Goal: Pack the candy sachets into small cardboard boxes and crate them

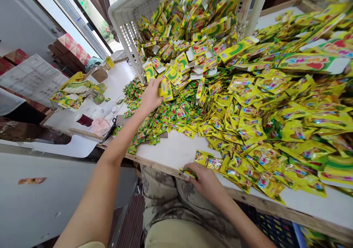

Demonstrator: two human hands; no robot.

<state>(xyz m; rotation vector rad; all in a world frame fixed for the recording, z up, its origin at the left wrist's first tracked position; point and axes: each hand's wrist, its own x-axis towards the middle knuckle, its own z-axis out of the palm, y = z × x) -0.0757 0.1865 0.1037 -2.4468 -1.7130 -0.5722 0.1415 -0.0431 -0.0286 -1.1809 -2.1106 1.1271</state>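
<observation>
My left hand (pixel 151 96) reaches to the mouth of a tipped white plastic crate (pixel 124 27), its fingers closed on a small yellow carton (pixel 166 90). Cartons of the same kind spill from the crate around it. Beneath that hand lies a heap of small green sachets (pixel 180 110). By the table's front edge, my right hand (pixel 206 182) is closed on a small green-and-yellow sachet (pixel 189 173), partly hidden by the fingers. Yellow sachets (pixel 208 159) lie just beyond it on the white tabletop (pixel 176 148).
Yellow sachets (pixel 256 130) and cartons (pixel 309 62) cover the table's right side. On the left stand a dark red cup (pixel 84 120), a pink crumpled item (pixel 100 126) and a pile of yellow packaging (pixel 70 95). Cardboard boxes (pixel 70 51) rest near the window.
</observation>
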